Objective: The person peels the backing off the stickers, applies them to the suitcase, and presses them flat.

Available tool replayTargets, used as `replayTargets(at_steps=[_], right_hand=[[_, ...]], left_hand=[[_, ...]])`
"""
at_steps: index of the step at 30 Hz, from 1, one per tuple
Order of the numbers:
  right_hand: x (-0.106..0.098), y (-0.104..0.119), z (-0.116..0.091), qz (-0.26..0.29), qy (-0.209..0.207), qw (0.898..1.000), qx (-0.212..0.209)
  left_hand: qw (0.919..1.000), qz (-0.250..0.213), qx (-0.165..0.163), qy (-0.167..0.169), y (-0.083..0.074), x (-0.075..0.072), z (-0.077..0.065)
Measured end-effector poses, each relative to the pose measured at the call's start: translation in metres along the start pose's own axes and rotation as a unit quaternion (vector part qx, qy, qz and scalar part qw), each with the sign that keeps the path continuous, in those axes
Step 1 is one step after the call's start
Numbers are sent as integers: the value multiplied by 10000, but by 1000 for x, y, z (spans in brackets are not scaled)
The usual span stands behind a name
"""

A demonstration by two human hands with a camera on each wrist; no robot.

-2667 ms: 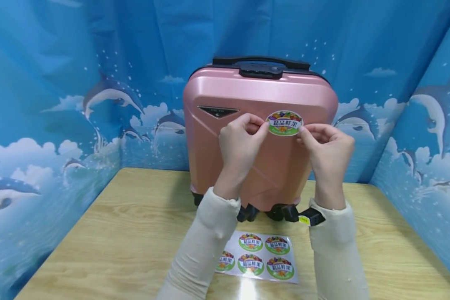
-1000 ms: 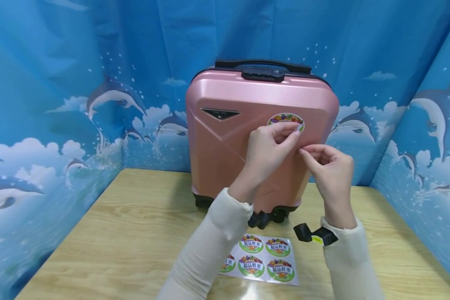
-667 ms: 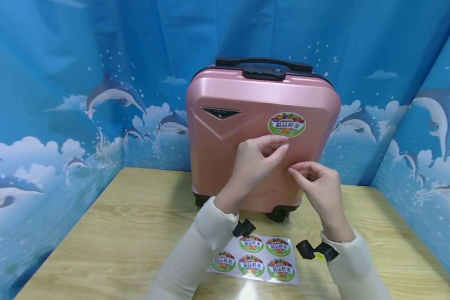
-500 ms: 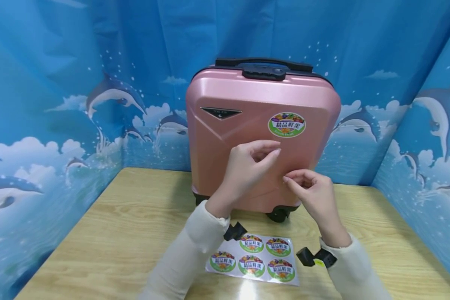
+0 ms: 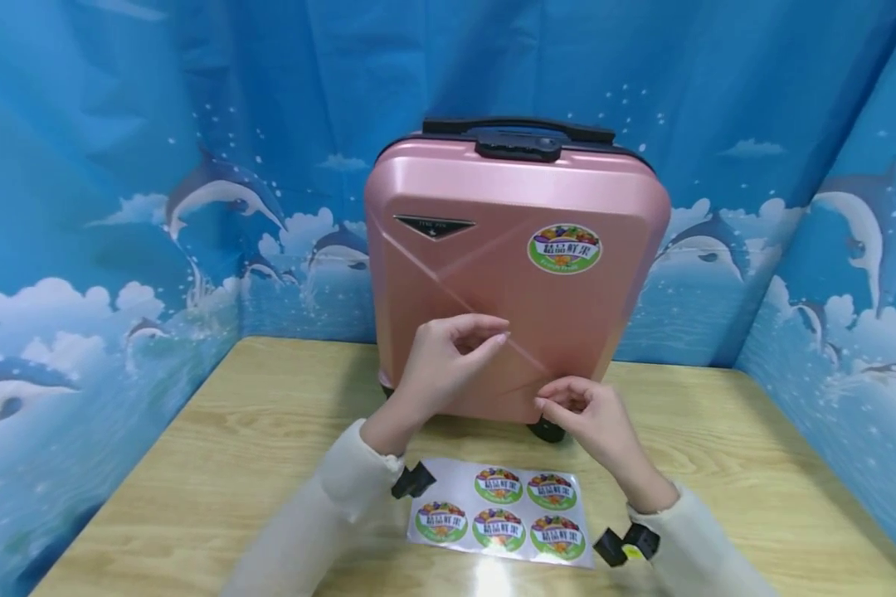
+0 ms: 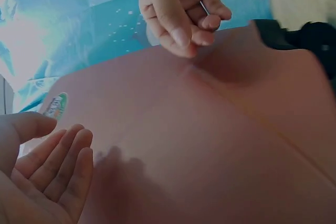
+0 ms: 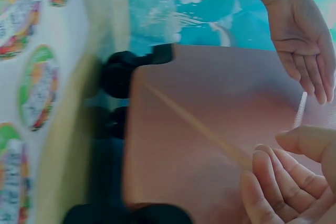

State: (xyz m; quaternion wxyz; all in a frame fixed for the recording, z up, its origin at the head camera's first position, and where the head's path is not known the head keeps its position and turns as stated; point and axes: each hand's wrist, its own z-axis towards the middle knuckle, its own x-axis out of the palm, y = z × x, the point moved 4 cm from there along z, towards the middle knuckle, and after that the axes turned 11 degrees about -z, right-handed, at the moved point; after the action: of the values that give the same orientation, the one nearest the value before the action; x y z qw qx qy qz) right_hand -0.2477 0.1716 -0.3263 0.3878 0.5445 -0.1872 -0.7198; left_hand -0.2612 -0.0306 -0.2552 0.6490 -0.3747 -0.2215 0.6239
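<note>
A pink hard-shell suitcase [image 5: 523, 307] stands upright on the table, front facing me. An oval fruit sticker [image 5: 564, 249] lies flat on its upper right front. My left hand [image 5: 448, 356] hovers before the lower middle of the suitcase, fingers loosely bent and holding nothing. Lower and to the right is my right hand [image 5: 590, 419], near a front wheel [image 5: 547, 430], with its fingers relaxed and nothing between them. Below both hands a sheet of stickers [image 5: 455, 468] lies on the table; its upper left spot has no sticker. The left wrist view also shows the applied sticker [image 6: 58, 106].
The wooden table [image 5: 269, 464] extends to both sides of the suitcase. A blue dolphin-print curtain [image 5: 284, 99] encloses the back and sides. On the suitcase top is a black handle [image 5: 518, 126], and a dark triangular badge [image 5: 434, 225] marks its upper left front.
Both hands, earlier holding the sticker's edges at the suitcase, have let go and moved down and left. The sticker stays on the suitcase front, now fully uncovered.
</note>
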Motion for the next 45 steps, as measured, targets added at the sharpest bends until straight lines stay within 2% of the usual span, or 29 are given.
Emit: replayTargets(at_steps=[3,9,13,15,17,20,23,29,36,40,45], right_hand=[[6,-9,-4,-29,176,9997,141],[14,-20,-11,-217,342,9985,366],[17,-23,-16,-218,421,9980,424],[20,-25,-18,-171,484,9976,456],[23,-26,-20,-106,546,9974,463],[28,-28,-23,-70,628,9969,479],[31,-30,-25,-142,673,9966,461],[35,-35,-28,-212,765,9961,397],[41,-37,-33,-48,929,9950,352],[45,-38,-34,-62,938,9950,326],[52,-39,-35,184,1137,9929,295]], left_hand=[[9999,27,-111,31,11,-6,-8],[9984,419,-345,134,34,-12,-25],[9970,328,-587,389,47,-9,-37],[9949,78,-857,521,56,-8,-43],[9897,-247,-1248,651,65,-7,-50],[9746,-803,-1956,744,81,-6,-60],[9629,-1040,-2335,861,94,-4,-70],[9568,-985,-2455,1210,110,2,-86],[9459,-1127,-2812,1163,122,7,-100],[9401,-997,-3024,1217,125,9,-104],[9341,-1039,-3148,1322,131,11,-107]])
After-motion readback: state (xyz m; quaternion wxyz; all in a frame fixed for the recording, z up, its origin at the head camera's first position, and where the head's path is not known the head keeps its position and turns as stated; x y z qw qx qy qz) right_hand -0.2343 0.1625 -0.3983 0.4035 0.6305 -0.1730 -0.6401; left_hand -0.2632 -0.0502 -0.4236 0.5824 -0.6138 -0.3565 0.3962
